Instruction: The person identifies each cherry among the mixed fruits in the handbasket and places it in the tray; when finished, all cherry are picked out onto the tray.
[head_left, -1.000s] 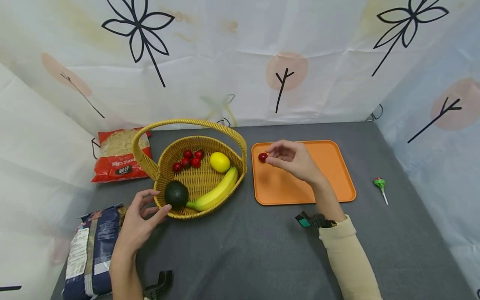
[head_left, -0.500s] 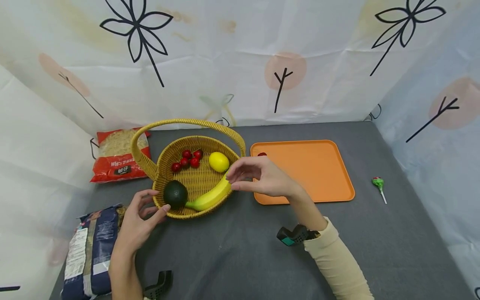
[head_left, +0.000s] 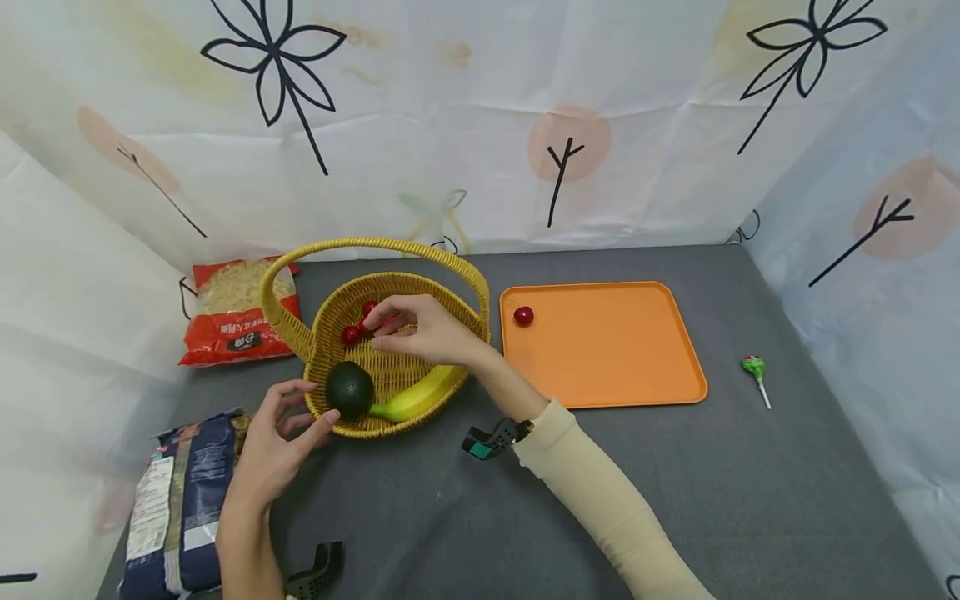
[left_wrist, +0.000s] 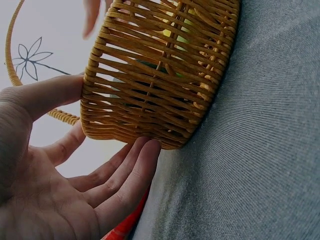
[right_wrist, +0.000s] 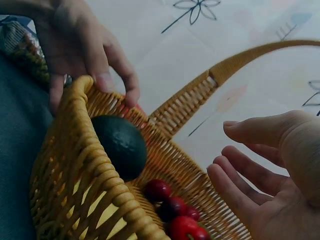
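My left hand (head_left: 270, 454) holds the left side of a yellow wicker basket (head_left: 386, 375), its thumb at the rim and its fingers along the outer wall. Inside the basket are a dark green avocado (head_left: 350, 389), a banana (head_left: 416, 398) and several red cherries (right_wrist: 157, 190). Over the basket hovers my right hand (head_left: 431, 329), fingers loosely bent above the cherries with nothing between thumb and fingertips. It hides the lemon and part of the cherries in the head view. One cherry (head_left: 523, 316) lies on an orange tray (head_left: 607, 350) right of the basket.
A red bag of pale dry food (head_left: 243, 312) lies behind the basket at left. Nearer, a dark blue package (head_left: 183, 508) lies beside my left forearm. A green lollipop (head_left: 754, 368) is on the grey table at right. The basket's tall handle (head_left: 375, 242) arches over its back.
My right hand has left the cherry on the tray and moved left, over the banana and then above the cherries in the basket. My left hand stays on the basket.
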